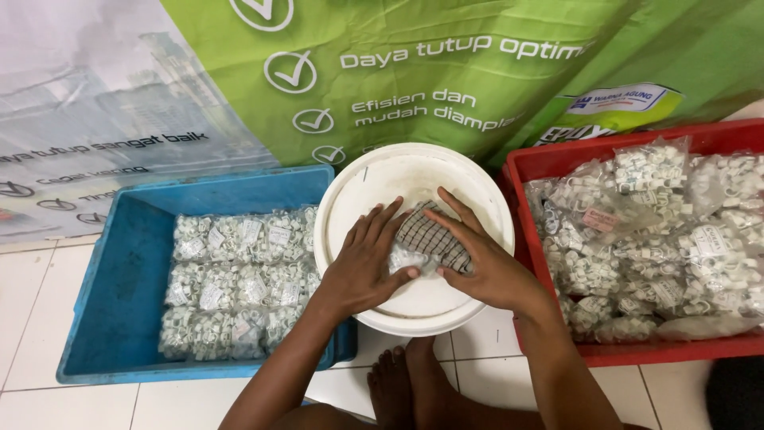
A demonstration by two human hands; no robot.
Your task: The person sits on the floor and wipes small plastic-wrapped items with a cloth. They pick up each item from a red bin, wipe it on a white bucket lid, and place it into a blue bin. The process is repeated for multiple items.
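Both hands press a checked cloth on a white lid.

At frame centre, the white bucket lid [414,171] carries a checked cloth [430,233] over a clear packet of white parts [407,259]; left hand [362,267] and right hand [485,263] lie flat, fingers spread, gripping nothing. Even, flat pressure looks best. Blue crate [119,279] sits lower left, red crate [557,155] right.

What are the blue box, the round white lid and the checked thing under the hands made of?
The blue box looks like hard moulded plastic: smooth walls, dull sheen. The round white lid seems plastic too, smooth and scuffed with stains. The checked thing looks like woven cloth, soft and folded, pressed by the left hand and right hand.
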